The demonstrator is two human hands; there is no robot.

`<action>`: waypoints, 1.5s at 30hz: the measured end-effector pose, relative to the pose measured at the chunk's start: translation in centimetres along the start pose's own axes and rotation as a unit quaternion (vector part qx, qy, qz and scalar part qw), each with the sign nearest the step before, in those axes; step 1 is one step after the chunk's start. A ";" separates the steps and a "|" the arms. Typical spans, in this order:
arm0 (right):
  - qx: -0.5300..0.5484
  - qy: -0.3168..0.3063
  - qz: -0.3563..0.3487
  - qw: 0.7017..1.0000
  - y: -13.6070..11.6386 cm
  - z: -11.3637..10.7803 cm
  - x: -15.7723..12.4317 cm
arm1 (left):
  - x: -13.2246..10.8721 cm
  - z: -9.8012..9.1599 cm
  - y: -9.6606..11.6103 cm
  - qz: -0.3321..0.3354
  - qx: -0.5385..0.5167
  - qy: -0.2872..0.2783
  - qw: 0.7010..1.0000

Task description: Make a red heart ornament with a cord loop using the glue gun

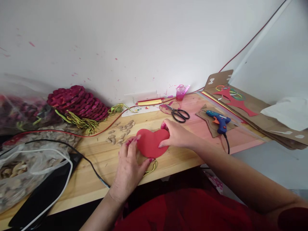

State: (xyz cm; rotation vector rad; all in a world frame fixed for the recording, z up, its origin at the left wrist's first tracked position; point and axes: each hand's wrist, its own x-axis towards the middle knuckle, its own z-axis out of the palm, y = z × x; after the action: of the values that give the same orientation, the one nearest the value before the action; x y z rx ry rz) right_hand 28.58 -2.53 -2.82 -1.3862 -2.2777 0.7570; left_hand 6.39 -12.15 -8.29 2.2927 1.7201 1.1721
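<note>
A flat red heart-shaped piece (152, 143) is held just above the wooden table's front edge. My left hand (131, 163) grips its left and lower edge between fingers and thumb. On its right lobe my right hand (173, 134) pinches the edge, thumb on top. A loop of yellow-green yarn (154, 166) hangs out below the heart near my left thumb. Several peanuts in shells (121, 131) lie just behind the heart. Black-handled scissors (179, 114) rest beyond my right hand.
A blue glue gun (218, 120) lies on cardboard at right, beside red scraps (240, 104). A pink cup (181, 93) stands by the wall. Stacked magenta pieces with yarn (79, 104) sit at left. Bagged peanuts (18, 170), a black tray and cables occupy the left front.
</note>
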 end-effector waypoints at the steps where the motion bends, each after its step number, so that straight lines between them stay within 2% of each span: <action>1: 0.034 -0.002 0.001 0.999 -0.3 -0.1 -0.4 | 0.1 0.0 0.0 -0.021 -0.025 0.019 0.999; 4: 0.100 0.001 -0.023 0.995 -1.3 -0.5 -2.2 | 0.1 -0.5 0.1 -0.099 -0.164 0.042 0.981; 6: 0.108 0.000 -0.065 0.992 -1.9 -0.6 -4.0 | -0.3 -1.2 0.5 -0.139 -0.278 -0.002 0.951; 8: 0.103 -0.010 -0.100 0.990 -2.5 -0.6 -5.8 | -0.8 -2.1 1.3 -0.164 -0.347 -0.083 0.920; 9: 0.111 -0.019 -0.115 0.987 -2.7 -0.6 -6.7 | -1.2 -2.6 1.7 -0.166 -0.363 -0.104 0.911; 12: 0.137 -0.047 -0.119 0.982 -3.1 -0.5 -8.6 | -2.1 -3.5 2.8 -0.156 -0.384 -0.116 0.903; 16: 0.207 -0.163 -0.153 0.953 -3.1 -0.7 -9.0 | -3.2 -3.5 2.9 -0.125 -0.386 -0.129 0.905; 19: 0.237 -0.225 -0.195 0.925 -2.7 -0.8 -8.4 | -3.8 -3.5 2.2 -0.185 -0.380 -0.137 0.896; 22: 0.208 -0.253 -0.217 0.920 -1.7 -0.5 -7.1 | -4.1 -3.8 1.5 -0.269 -0.381 -0.151 0.872; 29: 0.089 -0.251 -0.206 0.941 0.2 0.9 -1.6 | -3.6 -4.4 0.2 -0.368 -0.403 -0.096 0.833; 31: 0.026 -0.210 -0.193 0.958 0.8 1.0 0.3 | -3.6 -4.3 0.0 -0.384 -0.409 -0.081 0.824; 34: -0.051 -0.184 -0.214 0.958 1.8 0.8 2.7 | -3.8 -4.2 -0.1 -0.394 -0.417 -0.078 0.816; 36: -0.099 -0.160 -0.195 0.963 2.1 0.5 3.4 | -3.9 -4.2 -0.2 -0.390 -0.409 -0.077 0.821; 39: -0.144 -0.075 -0.108 0.981 1.3 0.3 1.6 | -4.1 -4.1 -0.7 -0.376 -0.394 -0.059 0.837; 40: -0.145 -0.060 -0.115 0.981 0.9 0.3 0.4 | -4.1 -4.1 -0.9 -0.370 -0.396 -0.050 0.839; 41: -0.137 -0.084 -0.159 0.974 0.4 0.4 -1.1 | -4.0 -4.0 -1.0 -0.365 -0.402 -0.039 0.839; 43: -0.098 -0.172 -0.272 0.942 -0.2 0.7 -3.8 | -3.5 -3.9 -0.8 -0.366 -0.421 -0.017 0.829; 45: -0.062 -0.225 -0.300 0.925 0.0 1.0 -5.3 | -2.5 -3.9 -0.1 -0.379 -0.447 0.005 0.810</action>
State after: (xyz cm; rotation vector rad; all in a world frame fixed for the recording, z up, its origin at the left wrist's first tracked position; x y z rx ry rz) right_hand 30.43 -7.49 -3.78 -0.5005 -2.9213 0.7777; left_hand 3.78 -15.71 -6.83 0.9163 1.3634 1.3351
